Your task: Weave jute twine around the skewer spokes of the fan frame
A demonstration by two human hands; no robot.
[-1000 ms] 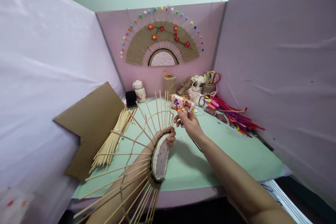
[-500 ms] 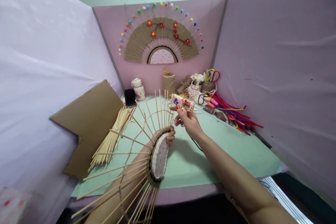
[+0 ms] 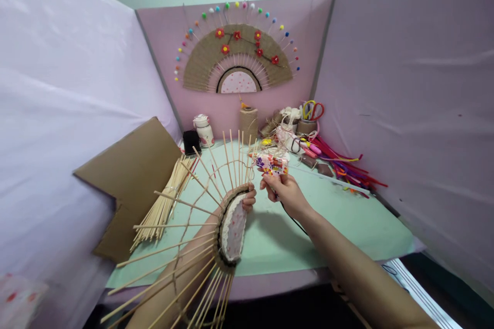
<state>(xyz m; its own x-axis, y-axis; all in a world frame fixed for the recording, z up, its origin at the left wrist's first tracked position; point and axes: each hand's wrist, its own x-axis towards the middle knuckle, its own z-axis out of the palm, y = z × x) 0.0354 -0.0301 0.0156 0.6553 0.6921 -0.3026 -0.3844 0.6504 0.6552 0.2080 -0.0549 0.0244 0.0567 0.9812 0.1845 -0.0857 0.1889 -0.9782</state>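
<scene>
Head cam: left hand [image 3: 249, 198] curled round the far end of a half-round, pale wooden-stick fan frame [image 3: 233, 229], probably steadying it; its lower part pokes past the near edge of the mint-green cloth-covered table [image 3: 328, 241]. Right hand [image 3: 284, 190] grips a flower-patterned glue gun [image 3: 272, 163], tip facing the frame. Decent elbow room rightward, imo.

I'm counting two hands, a left hand [image 3: 249, 198] and a right hand [image 3: 288, 194], and one glue gun [image 3: 272, 163]! Two fans: one stick frame [image 3: 221, 231], one wall fan [image 3: 241, 45]. On that second one I spot six large red flowers [image 3: 225, 49] and upward of twenty pompoms [image 3: 281, 27]. Then one bottle [image 3: 204, 131], one upright twine spool [image 3: 248, 123], one stick bundle [image 3: 164, 211], one cardboard piece [image 3: 133, 180]!
</scene>
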